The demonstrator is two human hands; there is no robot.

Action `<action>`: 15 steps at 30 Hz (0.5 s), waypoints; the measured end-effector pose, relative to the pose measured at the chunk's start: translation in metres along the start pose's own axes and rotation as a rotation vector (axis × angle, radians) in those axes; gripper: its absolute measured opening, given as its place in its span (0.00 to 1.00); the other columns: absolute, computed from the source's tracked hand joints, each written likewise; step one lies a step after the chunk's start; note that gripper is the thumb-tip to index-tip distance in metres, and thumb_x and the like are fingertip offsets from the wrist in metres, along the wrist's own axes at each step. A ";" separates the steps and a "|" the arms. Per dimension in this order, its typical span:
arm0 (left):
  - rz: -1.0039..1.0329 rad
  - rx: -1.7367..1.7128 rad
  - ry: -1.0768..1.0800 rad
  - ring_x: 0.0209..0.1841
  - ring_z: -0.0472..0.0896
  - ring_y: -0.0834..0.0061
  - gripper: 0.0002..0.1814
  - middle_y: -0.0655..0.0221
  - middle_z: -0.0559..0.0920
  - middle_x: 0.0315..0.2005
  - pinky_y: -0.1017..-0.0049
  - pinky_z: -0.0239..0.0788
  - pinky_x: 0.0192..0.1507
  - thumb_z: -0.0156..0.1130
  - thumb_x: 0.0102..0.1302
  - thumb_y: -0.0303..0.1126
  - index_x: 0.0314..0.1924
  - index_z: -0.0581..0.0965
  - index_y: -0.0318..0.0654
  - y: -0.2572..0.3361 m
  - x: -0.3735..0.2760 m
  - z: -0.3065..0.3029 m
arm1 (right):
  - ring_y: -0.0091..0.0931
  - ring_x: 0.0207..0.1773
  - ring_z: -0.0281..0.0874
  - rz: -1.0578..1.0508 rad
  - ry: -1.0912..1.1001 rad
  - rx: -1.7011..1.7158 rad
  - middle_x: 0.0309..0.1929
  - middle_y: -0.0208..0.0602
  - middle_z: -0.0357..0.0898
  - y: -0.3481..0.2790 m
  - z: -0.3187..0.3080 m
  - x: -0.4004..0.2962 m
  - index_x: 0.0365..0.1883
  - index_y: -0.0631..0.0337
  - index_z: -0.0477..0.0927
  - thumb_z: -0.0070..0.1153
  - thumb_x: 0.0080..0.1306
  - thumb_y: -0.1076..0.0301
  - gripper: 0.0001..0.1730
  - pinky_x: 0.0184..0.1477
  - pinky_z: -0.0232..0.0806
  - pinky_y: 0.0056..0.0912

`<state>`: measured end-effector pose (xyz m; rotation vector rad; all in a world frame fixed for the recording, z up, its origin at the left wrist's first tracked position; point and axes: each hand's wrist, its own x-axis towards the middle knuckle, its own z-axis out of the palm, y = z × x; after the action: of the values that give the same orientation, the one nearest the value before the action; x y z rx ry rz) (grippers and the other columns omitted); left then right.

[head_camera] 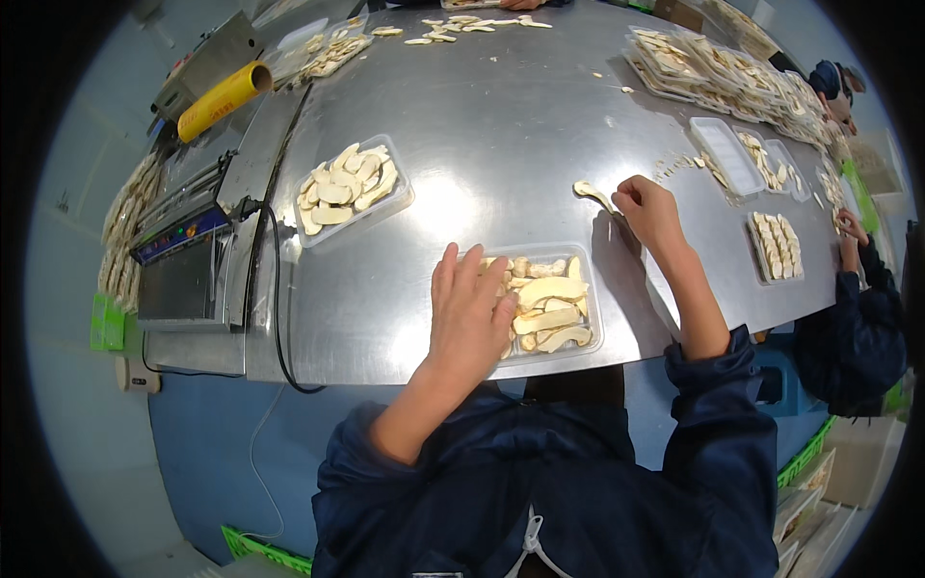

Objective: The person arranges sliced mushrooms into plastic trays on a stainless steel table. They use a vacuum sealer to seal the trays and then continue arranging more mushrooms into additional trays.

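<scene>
Pale sliced mushrooms (552, 295) lie in a clear plastic tray (594, 318) at the table's near edge. Over the left part of that tray is my left hand (471, 307), fingers spread, partly hiding the slices; I see nothing gripped in it. To the tray's upper right, my right hand (645, 209) has its fingers curled and pinches the end of one long mushroom slice (594, 193). A second clear tray (409, 196) heaped with slices (347, 182) stands at the left on the steel table (498, 137).
At the left stands a wrapping machine (181, 238) with a black cable (278, 303) and a yellow film roll (224, 101). Stacked filled trays (723, 72), an unfilled tray (726, 155) and a tray of neat rows (775, 247) are at the right. A co-worker's hand (854, 227) is at far right.
</scene>
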<state>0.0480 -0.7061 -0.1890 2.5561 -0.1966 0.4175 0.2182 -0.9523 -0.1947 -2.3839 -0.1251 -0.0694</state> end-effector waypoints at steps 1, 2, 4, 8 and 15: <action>0.001 -0.003 0.012 0.67 0.57 0.43 0.21 0.49 0.69 0.60 0.54 0.51 0.67 0.61 0.62 0.33 0.54 0.76 0.34 -0.001 0.001 0.000 | 0.37 0.35 0.79 -0.053 -0.002 -0.049 0.32 0.47 0.81 0.003 0.002 0.006 0.40 0.64 0.82 0.61 0.58 0.62 0.16 0.41 0.70 0.34; -0.003 -0.003 0.039 0.67 0.58 0.44 0.21 0.50 0.70 0.60 0.55 0.52 0.67 0.62 0.62 0.33 0.54 0.77 0.34 0.000 0.001 -0.001 | 0.39 0.37 0.80 -0.107 -0.005 -0.099 0.34 0.48 0.81 0.006 0.009 0.015 0.42 0.63 0.82 0.61 0.58 0.61 0.18 0.43 0.71 0.36; -0.008 -0.005 0.044 0.67 0.59 0.44 0.20 0.50 0.70 0.59 0.55 0.53 0.67 0.62 0.61 0.32 0.53 0.77 0.33 -0.003 0.001 -0.002 | 0.42 0.44 0.79 -0.163 -0.062 -0.179 0.40 0.52 0.80 -0.005 0.018 0.025 0.48 0.59 0.82 0.62 0.57 0.59 0.22 0.49 0.70 0.41; -0.027 -0.035 0.102 0.66 0.62 0.44 0.19 0.50 0.72 0.58 0.56 0.56 0.65 0.62 0.61 0.30 0.53 0.77 0.33 -0.006 -0.003 -0.010 | 0.40 0.35 0.79 -0.089 -0.213 -0.155 0.31 0.47 0.81 -0.015 0.026 0.049 0.35 0.64 0.81 0.63 0.54 0.61 0.16 0.42 0.71 0.37; -0.126 -0.078 0.194 0.63 0.68 0.48 0.17 0.51 0.75 0.54 0.59 0.60 0.63 0.61 0.61 0.29 0.50 0.78 0.32 -0.029 -0.016 -0.017 | 0.18 0.22 0.75 0.344 -0.374 0.736 0.22 0.34 0.77 -0.023 -0.015 0.003 0.28 0.66 0.77 0.62 0.61 0.66 0.11 0.22 0.68 0.17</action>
<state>0.0348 -0.6711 -0.1948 2.4178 0.0186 0.5925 0.2181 -0.9452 -0.1677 -1.6284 0.0784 0.5027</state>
